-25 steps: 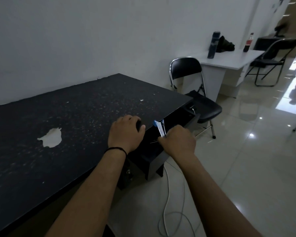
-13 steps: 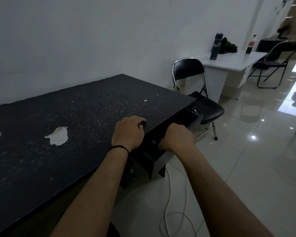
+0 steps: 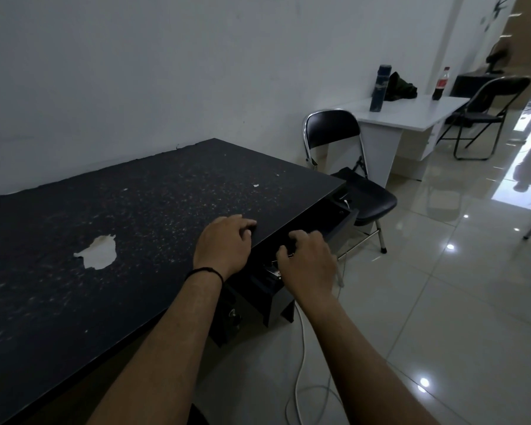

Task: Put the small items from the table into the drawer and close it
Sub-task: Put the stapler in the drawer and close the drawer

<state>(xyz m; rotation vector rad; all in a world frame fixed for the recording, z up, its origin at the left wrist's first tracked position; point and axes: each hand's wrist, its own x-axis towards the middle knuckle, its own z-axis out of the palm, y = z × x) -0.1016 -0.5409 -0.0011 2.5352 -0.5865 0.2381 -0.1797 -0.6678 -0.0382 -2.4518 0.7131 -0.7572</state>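
Nearest you, both forearms reach fwd. Your right hand (image 3: pixel 307 262) hangs over the open drawer (image 3: pixel 276 297), fingers spread and loose, gripping nothing that shows; whether a fingertip touches anything inside, can't tell. Just under it, at the drawer's near end, sits something small and shiny (image 3: pixel 273 273), prob. metal — too dark to say what.

Your left hand (image 3: pixel 224 243) lies on the table (image 3: pixel 74 302) right at its right edge, fingers curled over a small dark item (image 3: pixel 248 232). Only a sliver shows, so can't tell if it's truly gripped or just covered.

Handling, as a guess: small item looks light, hard, easy to lose off the edge. Pinch it w/ thumb + two fingers, don't slide it. The drawer looks stiff and boxy; push flat on its front panel, near the middle, so it doesn't rack sideways. Keep fingers off the top rim when shutting.

Farther out, the tabletop is worn, w/ a pale chipped patch (image 3: pixel 97 251) at left; no other loose items obvious on it. Beyond the far right corner stands a black folding chair (image 3: pixel 344 154).
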